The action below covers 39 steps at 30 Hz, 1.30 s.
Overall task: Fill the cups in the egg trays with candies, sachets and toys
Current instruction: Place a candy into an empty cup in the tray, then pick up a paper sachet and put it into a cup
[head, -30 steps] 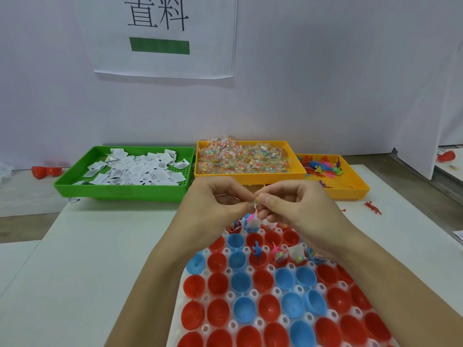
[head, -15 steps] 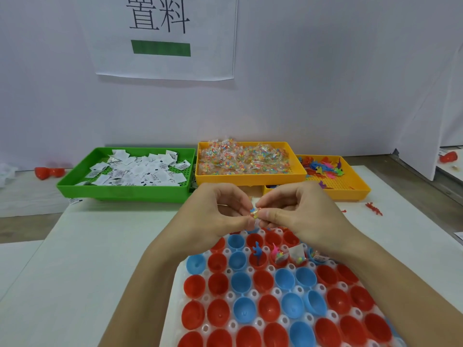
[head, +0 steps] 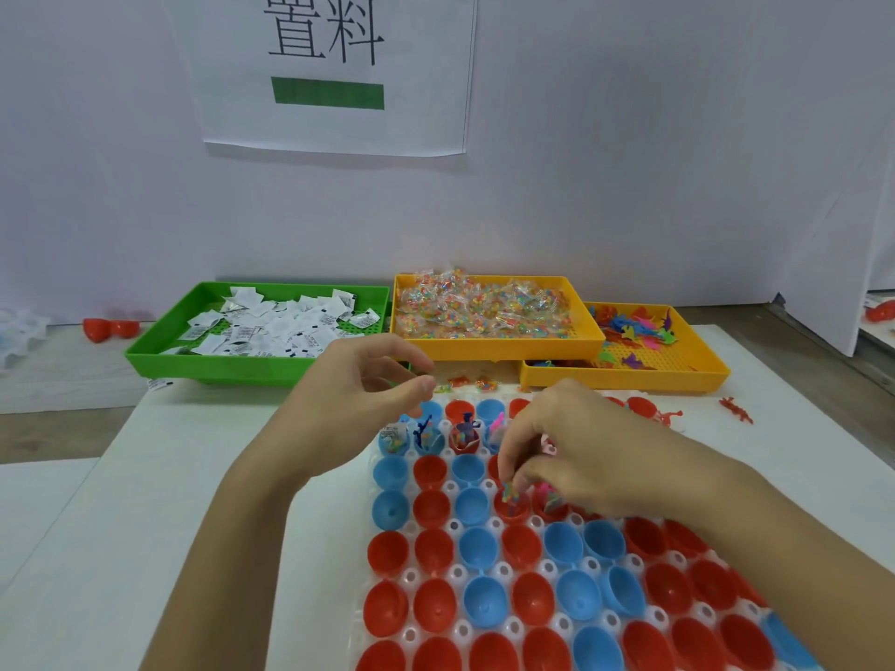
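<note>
A white egg tray holds red and blue cups in rows in front of me. My right hand pinches a small candy packet just over a red cup in the tray's third row. My left hand hovers above the tray's far left corner with loosely curled fingers and holds nothing. Cups in the second row hold toys, sachets and candy.
Behind the egg tray stand a green tray of white sachets, an orange tray of candy packets and an orange tray of coloured toys. Loose red toys lie on the white table at right. A wall with a paper sign closes the back.
My hands were together, both pinching a packet above the tray's far end. They have parted: the right hand dropped with the packet to a red cup, the left let go.
</note>
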Tool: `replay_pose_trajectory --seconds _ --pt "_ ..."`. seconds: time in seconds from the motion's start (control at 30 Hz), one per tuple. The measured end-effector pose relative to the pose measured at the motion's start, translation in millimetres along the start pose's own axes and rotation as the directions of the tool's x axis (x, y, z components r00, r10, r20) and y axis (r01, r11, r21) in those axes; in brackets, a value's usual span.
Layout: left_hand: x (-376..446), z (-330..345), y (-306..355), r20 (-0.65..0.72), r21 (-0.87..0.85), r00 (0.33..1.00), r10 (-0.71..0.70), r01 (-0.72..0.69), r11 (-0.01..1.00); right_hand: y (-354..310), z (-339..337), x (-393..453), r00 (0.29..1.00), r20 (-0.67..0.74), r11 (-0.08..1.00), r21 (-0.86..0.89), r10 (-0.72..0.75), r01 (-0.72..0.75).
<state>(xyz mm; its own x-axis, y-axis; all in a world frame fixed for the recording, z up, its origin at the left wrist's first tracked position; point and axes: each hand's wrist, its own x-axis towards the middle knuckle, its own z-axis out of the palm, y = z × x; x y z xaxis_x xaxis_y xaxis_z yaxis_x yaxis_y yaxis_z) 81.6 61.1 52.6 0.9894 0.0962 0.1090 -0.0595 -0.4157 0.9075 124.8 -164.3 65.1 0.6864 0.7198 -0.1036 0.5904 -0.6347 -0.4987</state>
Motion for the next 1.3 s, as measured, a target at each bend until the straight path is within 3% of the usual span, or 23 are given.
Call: replay_pose_trajectory --seconds 0.27,0.37,0.43,0.53,0.6,0.77,1.0,1.1,1.2,1.3 --pt "3.1 -3.9 -10.4 -0.082 0.069 0.996 -0.014 0.019 0.997 0.4 8.5 2.2 0.996 0.063 0.979 -0.19 -0.055 0.066" --pt "5.0 -8.4 -21.8 -0.216 0.077 0.976 -0.041 0.059 0.995 1.4 9.7 1.2 0.997 0.067 0.976 -0.211 -0.048 0.061" --pt "8.2 -8.7 -32.6 -0.388 0.028 0.92 -0.063 0.08 0.996 1.2 9.2 -0.1 0.997 0.068 0.973 -0.222 -0.041 0.055" --pt "10.4 -3.2 -51.3 -0.669 -0.005 0.739 -0.08 0.103 0.995 -0.5 7.1 -2.5 0.997 0.06 0.969 -0.241 -0.044 0.057" --pt "8.7 2.6 -62.3 -0.761 -0.021 0.643 -0.087 0.11 0.994 -1.4 4.2 -4.2 0.997 0.051 0.965 -0.254 -0.05 0.062" --pt "14.6 8.6 -76.8 -0.811 -0.034 0.58 -0.083 0.095 0.995 -7.4 -9.9 4.9 0.995 0.028 0.968 -0.23 -0.099 0.103" --pt "22.8 13.8 -80.2 -0.809 -0.04 0.586 -0.046 0.024 0.999 -31.5 -28.1 97.1 0.975 -0.107 0.975 -0.126 -0.195 0.181" --pt "23.6 13.6 -80.8 -0.809 -0.01 0.587 -0.004 -0.008 1.0 -43.6 -23.0 150.9 0.97 -0.174 0.981 -0.119 -0.171 0.152" --pt "24.2 11.6 -83.5 -0.805 0.008 0.592 0.023 -0.027 1.0 -53.9 -11.0 190.9 0.979 -0.157 0.984 -0.141 -0.132 0.11" --pt "25.3 9.2 -87.2 -0.804 0.03 0.593 0.039 -0.025 0.999 -56.5 3.6 217.9 0.99 -0.117 0.944 -0.327 -0.082 0.039"
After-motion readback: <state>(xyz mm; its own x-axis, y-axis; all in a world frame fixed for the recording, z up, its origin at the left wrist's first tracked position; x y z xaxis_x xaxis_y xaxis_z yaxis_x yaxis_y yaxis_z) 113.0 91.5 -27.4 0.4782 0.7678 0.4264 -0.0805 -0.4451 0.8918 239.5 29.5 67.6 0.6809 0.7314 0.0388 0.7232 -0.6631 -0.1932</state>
